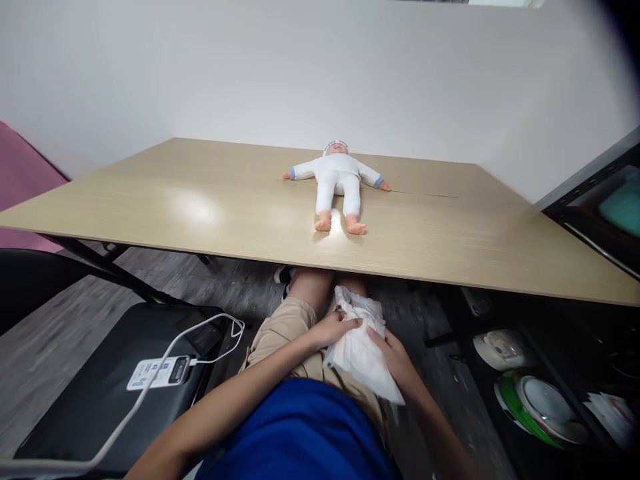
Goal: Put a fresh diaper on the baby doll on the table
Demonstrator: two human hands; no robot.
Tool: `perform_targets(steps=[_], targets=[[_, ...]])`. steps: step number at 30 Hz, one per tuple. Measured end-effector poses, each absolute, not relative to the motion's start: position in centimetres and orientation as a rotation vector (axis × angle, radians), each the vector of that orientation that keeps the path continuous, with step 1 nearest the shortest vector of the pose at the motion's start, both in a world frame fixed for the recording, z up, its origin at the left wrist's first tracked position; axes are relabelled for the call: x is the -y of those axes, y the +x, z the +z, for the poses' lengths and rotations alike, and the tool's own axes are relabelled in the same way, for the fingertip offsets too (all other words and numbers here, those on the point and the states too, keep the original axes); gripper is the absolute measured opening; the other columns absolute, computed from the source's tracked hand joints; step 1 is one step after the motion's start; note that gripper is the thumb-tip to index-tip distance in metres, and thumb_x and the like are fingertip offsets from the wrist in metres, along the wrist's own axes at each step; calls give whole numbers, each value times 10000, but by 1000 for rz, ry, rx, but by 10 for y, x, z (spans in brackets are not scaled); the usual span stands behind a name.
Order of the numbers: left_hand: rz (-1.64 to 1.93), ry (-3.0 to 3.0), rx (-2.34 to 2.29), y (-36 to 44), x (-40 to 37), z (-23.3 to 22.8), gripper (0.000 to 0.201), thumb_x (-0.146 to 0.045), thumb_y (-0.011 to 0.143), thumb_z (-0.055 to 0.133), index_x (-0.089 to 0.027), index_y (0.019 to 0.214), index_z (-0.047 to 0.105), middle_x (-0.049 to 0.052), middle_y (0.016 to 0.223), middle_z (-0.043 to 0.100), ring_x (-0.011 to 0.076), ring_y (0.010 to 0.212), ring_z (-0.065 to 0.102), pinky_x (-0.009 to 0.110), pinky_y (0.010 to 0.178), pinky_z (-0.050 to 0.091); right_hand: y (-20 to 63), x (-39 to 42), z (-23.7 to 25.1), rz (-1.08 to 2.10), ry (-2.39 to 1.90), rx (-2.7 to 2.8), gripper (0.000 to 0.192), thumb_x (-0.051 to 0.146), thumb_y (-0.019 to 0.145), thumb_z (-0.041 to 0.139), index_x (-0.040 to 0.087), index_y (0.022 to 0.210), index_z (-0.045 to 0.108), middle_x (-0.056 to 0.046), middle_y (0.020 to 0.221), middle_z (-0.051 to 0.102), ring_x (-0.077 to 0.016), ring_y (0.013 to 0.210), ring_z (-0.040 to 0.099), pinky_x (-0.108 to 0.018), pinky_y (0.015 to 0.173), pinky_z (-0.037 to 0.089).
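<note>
One head-worn camera is looking forward and steeply down from a seated person's height. It is sitting close above the lap (300, 320) and hands, facing across the table (200, 200) toward the far wall (250, 67), with the floor showing at both sides.
</note>
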State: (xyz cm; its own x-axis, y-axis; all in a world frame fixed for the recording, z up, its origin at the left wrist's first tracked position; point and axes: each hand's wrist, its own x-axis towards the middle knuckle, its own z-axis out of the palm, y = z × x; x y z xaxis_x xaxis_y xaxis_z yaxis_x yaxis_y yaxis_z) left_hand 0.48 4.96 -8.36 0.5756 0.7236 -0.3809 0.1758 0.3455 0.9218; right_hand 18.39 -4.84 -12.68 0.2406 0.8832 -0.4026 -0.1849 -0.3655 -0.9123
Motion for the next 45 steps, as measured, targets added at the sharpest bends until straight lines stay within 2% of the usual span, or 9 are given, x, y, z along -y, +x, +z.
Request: perform_targets(steps=[5,10,17,22,27,32,35,40,45], targets=[[577,1194,-694,-39,26,18,647,-574,982,808,-190,1486,678,161,1520,703,359,1413,662,481,1207,531,169,118,-29,1283,-1390,874,632,603,957,816,257,1475,704,-134,1521,716,-356,1368,710,-470,1160,604],[650,1265,-561,-67,56,77,542,-486,1048,768,-232,1512,650,108,1492,725,308,1403,674,436,1220,532,148,142,16,1098,-1333,986,597,617,932,821,243,1391,744,-145,1328,798,-348,1147,792,-403,929,690],[793,1067,-725,-59,8,52,575,-469,1014,795,-284,1534,633,48,1561,687,314,1509,598,400,1249,490,126,68,14,996,-1264,1113,475,558,1008,775,232,1352,744,-120,1395,773,-312,1245,750,-369,1002,648],[801,801,-826,-54,-10,13,540,-534,855,891,-251,1247,651,67,1327,777,345,1303,718,430,1115,560,123,36,-15,1055,-1326,1085,584,611,1007,756,241,1454,697,-123,1442,754,-343,1315,721,-461,1124,604],[807,649,-867,-48,-16,-17,727,-524,773,949,-245,1298,530,84,1227,789,311,1137,768,400,1001,574,122,31,-37,1128,-1352,1070,542,628,1024,727,246,1408,697,-108,1451,741,-334,1343,696,-441,1156,561],[813,645,-913,-46,-15,-22,790,-549,729,983,-222,1266,504,100,1193,784,304,1127,760,395,1000,572,132,43,-45,1083,-1445,1126,433,644,1034,697,236,1180,683,-64,1124,776,-266,1033,720,-352,895,583],[826,641,-921,-45,-13,-21,823,-566,718,985,-227,1282,490,124,1281,765,330,1183,748,426,1031,572,139,46,-47,953,-1552,1111,451,674,1020,692,233,1104,650,-37,943,720,-226,872,662,-326,765,529],[853,679,-946,-41,-11,-27,852,-592,719,989,-230,1292,473,126,1328,743,330,1265,710,430,1091,545,144,41,-38,508,-1603,1079,484,625,975,757,224,1213,629,-84,1094,698,-249,982,658,-398,864,556],[876,669,-938,-36,-10,-28,863,-595,674,1023,-240,1232,467,100,1251,766,323,1212,735,447,1086,544,142,16,-7,74,-1543,1460,297,460,1054,700,246,1255,655,-101,1252,712,-288,1155,647,-489,1037,533]])
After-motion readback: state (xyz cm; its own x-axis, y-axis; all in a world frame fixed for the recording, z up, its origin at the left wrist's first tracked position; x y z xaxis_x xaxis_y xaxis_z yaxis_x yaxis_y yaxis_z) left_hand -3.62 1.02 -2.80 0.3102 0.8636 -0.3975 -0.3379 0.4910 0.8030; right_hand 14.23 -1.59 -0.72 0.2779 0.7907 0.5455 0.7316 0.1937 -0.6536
